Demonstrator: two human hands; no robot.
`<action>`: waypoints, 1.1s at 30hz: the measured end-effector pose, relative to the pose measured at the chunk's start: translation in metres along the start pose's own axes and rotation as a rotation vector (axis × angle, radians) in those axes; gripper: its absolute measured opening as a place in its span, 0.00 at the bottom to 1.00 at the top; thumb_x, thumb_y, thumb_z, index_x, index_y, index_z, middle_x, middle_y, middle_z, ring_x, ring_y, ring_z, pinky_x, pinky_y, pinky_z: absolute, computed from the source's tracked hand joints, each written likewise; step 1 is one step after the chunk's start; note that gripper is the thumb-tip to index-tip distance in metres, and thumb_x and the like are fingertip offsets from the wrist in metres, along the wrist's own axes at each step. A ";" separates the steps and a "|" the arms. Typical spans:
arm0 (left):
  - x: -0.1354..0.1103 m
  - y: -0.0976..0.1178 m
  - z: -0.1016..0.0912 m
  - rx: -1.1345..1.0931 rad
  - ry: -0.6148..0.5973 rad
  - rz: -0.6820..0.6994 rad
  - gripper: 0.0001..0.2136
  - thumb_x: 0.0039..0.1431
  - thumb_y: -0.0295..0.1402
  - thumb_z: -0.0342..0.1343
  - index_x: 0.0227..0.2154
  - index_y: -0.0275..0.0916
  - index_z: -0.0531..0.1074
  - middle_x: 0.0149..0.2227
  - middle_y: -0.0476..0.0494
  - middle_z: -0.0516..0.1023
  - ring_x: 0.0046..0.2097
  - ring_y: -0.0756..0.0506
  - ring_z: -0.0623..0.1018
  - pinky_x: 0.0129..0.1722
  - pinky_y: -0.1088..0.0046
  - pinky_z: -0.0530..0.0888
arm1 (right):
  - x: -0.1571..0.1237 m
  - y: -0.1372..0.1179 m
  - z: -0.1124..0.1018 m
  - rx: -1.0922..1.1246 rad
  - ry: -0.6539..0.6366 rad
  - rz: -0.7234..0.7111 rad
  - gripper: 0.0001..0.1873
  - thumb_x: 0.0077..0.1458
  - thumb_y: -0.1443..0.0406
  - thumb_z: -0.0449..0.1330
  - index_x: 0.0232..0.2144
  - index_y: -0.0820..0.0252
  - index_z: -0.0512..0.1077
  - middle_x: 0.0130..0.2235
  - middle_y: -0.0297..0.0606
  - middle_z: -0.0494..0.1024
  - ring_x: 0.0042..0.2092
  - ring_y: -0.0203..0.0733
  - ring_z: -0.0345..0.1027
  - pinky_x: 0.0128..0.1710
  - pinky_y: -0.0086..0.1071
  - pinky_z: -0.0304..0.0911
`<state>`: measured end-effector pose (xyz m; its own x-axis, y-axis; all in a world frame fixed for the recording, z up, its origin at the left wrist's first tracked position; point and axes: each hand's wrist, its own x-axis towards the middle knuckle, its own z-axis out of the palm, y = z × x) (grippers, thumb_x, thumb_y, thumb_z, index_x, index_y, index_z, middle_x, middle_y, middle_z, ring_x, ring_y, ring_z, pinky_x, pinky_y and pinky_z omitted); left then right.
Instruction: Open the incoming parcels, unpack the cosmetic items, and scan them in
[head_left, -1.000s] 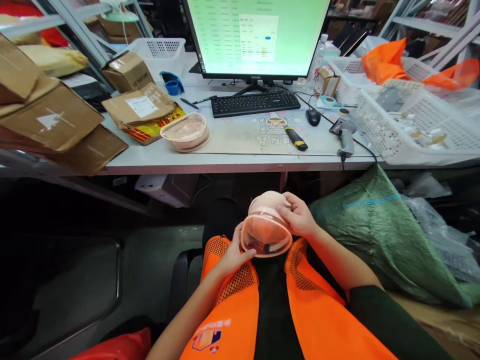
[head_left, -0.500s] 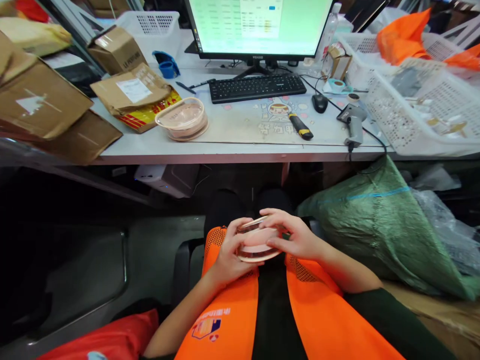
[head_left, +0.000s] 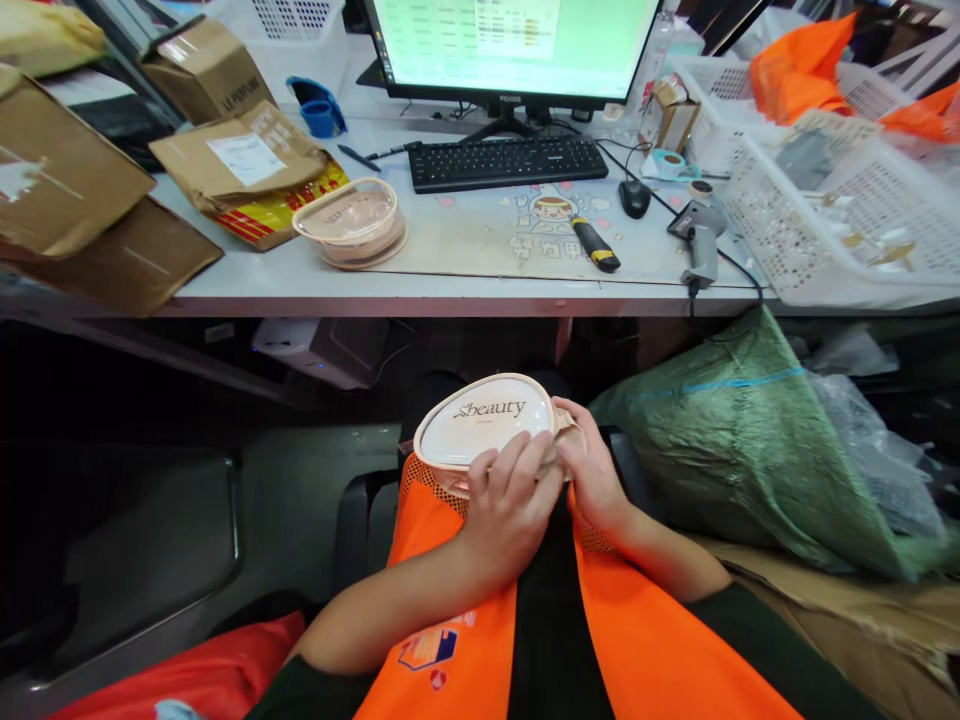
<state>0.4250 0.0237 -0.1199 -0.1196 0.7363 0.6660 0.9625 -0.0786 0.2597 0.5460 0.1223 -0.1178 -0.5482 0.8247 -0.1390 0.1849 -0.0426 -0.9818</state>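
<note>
Over my lap I hold a clear cosmetic bag (head_left: 480, 425) with pale pink edging and the word "beauty" on its upturned face. My left hand (head_left: 514, 505) reaches across its near side, fingers curled over the edge close to the right end. My right hand (head_left: 592, 470) grips that right end, thumb and fingers closed around the trim there. Part of the right end is covered by my fingers. On the desk, near its front edge, sit similar pink-edged clear bags (head_left: 351, 222), apparently stacked.
A keyboard (head_left: 510, 163), mouse (head_left: 634, 198), black-and-yellow knife handle (head_left: 596, 245) and barcode scanner (head_left: 699, 240) lie on the desk (head_left: 465, 290). Cardboard boxes (head_left: 71, 170) crowd the left. White baskets (head_left: 847, 235) stand at right, above a green sack (head_left: 720, 430).
The cosmetic bag has turned so its lettered face shows, and it sits a little higher. My left hand has moved right across its near side; my right hand has shifted to its right end.
</note>
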 end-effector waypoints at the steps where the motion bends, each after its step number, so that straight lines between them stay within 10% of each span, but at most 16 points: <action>1: 0.003 0.002 -0.003 0.000 -0.024 0.023 0.12 0.67 0.27 0.55 0.49 0.45 0.79 0.54 0.39 0.81 0.59 0.40 0.74 0.63 0.58 0.60 | 0.003 -0.003 -0.003 0.047 0.021 0.027 0.30 0.63 0.46 0.60 0.60 0.53 0.66 0.57 0.45 0.77 0.56 0.54 0.74 0.58 0.47 0.70; 11: 0.018 -0.007 -0.030 -0.134 -0.040 0.062 0.13 0.64 0.29 0.63 0.50 0.48 0.78 0.56 0.44 0.80 0.60 0.41 0.75 0.65 0.61 0.60 | 0.004 -0.027 -0.025 0.318 -0.130 0.237 0.32 0.52 0.55 0.60 0.59 0.53 0.67 0.40 0.40 0.82 0.36 0.48 0.75 0.35 0.38 0.69; 16: 0.018 -0.008 -0.035 -0.124 -0.073 0.096 0.12 0.64 0.27 0.62 0.47 0.48 0.78 0.57 0.45 0.80 0.61 0.42 0.74 0.66 0.61 0.59 | 0.004 -0.027 -0.024 0.321 -0.077 0.233 0.17 0.53 0.54 0.61 0.43 0.52 0.66 0.30 0.31 0.70 0.27 0.39 0.60 0.26 0.31 0.57; 33: 0.020 -0.020 -0.042 -0.089 -0.220 0.121 0.21 0.68 0.29 0.54 0.62 0.42 0.72 0.62 0.35 0.77 0.62 0.36 0.73 0.63 0.56 0.58 | 0.014 -0.019 -0.027 0.380 -0.257 0.333 0.17 0.52 0.52 0.70 0.28 0.59 0.75 0.26 0.32 0.71 0.28 0.35 0.60 0.28 0.29 0.56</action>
<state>0.3931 0.0119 -0.0820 0.0605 0.8458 0.5301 0.9401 -0.2268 0.2545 0.5566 0.1496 -0.0975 -0.6999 0.5705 -0.4297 0.1015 -0.5161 -0.8505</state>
